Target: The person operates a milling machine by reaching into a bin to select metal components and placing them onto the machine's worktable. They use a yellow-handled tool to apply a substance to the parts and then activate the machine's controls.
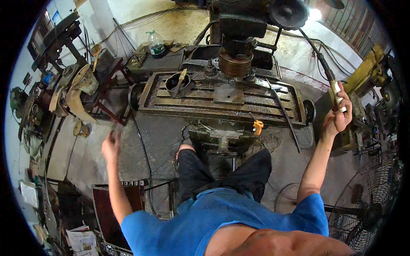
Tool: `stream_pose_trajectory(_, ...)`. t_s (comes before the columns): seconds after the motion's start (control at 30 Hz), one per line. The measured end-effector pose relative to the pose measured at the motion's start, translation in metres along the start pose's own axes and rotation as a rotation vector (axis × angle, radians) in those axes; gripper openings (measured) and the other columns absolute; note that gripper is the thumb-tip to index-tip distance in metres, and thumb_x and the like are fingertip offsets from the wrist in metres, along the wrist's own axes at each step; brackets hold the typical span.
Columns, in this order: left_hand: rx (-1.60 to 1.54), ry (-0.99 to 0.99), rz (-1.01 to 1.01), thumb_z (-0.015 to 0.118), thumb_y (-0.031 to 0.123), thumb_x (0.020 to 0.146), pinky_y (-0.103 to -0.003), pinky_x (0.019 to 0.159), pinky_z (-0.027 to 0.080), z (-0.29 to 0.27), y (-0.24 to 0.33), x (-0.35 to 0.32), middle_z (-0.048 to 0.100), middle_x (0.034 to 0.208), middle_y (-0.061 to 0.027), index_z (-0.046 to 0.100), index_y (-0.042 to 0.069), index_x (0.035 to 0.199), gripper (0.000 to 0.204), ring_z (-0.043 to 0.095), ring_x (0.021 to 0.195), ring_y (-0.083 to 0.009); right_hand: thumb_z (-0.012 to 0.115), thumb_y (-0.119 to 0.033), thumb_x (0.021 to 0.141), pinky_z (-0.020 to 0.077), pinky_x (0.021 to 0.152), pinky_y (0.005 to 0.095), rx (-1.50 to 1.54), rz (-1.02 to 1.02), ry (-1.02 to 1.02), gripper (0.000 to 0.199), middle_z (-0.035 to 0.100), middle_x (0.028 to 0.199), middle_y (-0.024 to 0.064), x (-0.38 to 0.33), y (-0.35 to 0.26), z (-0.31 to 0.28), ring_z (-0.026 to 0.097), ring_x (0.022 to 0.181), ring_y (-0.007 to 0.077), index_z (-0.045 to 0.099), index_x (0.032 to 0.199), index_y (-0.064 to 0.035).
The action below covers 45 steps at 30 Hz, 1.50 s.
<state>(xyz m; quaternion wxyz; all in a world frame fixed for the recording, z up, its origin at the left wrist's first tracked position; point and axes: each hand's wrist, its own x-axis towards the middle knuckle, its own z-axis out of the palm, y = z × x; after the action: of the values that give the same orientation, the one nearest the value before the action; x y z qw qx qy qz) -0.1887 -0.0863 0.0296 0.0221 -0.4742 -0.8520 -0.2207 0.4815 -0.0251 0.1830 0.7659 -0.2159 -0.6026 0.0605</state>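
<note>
My right hand (338, 114) is raised at the right and wrapped round the white grip of a long dark lever (325, 66). The lever runs up to a round black hub (288, 13) on the milling machine head. My left hand (111, 147) hangs in the air at the left, slightly blurred, with loose fingers and nothing seen in it. Ahead, a round brownish cutter head (235, 63) sits over a flat metal plate (228, 93) on the slotted machine table (183, 109). A dark round pot (179, 87) with a brush (182, 77) across it stands on the table's left side.
A long bar (285, 115) leans over the table's front right edge. An orange-yellow fitting (258, 126) sits at the front. A fan (367, 205) stands at the lower right. At the left are a bucket (86, 81) and a red-legged bench (109, 109). A plastic bottle (156, 45) stands behind.
</note>
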Motion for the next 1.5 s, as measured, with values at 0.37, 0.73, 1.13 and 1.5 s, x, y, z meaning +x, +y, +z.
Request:
stream_pose_trajectory(0.37, 0.47, -0.3, -0.708, 0.061, 0.038, 0.07, -0.046, 0.074, 0.047, -0.057, -0.297, -0.298, 0.059, 0.097, -0.0192, 0.054, -0.001, 0.095, 0.047, 0.058, 0.087, -0.0368, 0.068, -0.037, 0.065, 0.0385, 0.092, 0.0517, 0.01, -0.08, 0.074, 0.067, 0.049, 0.112, 0.0219, 0.02, -0.014, 0.03, 0.041, 0.115, 0.0418, 0.043, 0.111, 0.0031)
stream_pose_trajectory(0.73, -0.171, -0.375, -1.336, 0.063, 0.04, 0.067, -0.043, 0.07, 0.048, 0.004, -0.349, -0.345, 0.06, 0.092, -0.0135, 0.057, 0.005, 0.1, 0.049, 0.059, 0.083, -0.0313, 0.062, -0.03, 0.066, 0.041, 0.09, 0.0533, -0.061, -0.15, 0.054, 0.062, 0.049, 0.111, 0.024, 0.052, -0.019, 0.031, 0.046, 0.111, 0.0406, 0.039, 0.112, 0.0053)
stream_pose_trajectory(1.13, -0.439, -0.268, -1.432, 0.061, 0.04, 0.07, -0.04, 0.057, 0.046, 0.011, -0.365, -0.347, 0.059, 0.083, -0.0099, 0.061, 0.006, 0.089, 0.039, 0.058, 0.072, -0.0248, 0.048, -0.02, 0.077, 0.0228, 0.104, 0.0514, 0.027, -0.131, -0.07, 0.049, 0.042, 0.124, 0.0227, 0.169, -0.019, 0.026, 0.037, 0.12, 0.0358, 0.042, 0.118, 0.0049)
stream_pose_trajectory(1.5, -0.278, -0.339, -1.244, 0.059, 0.027, 0.071, -0.039, 0.051, 0.044, 0.006, -0.333, -0.334, 0.056, 0.071, -0.0133, 0.055, 0.002, 0.074, 0.025, 0.057, 0.062, -0.0232, 0.072, -0.026, 0.063, 0.0425, 0.085, 0.0307, 0.066, 0.836, -0.205, 0.07, 0.057, 0.105, 0.0107, -0.166, 0.055, -0.019, 0.055, 0.096, 0.0194, 0.044, 0.122, 0.0003)
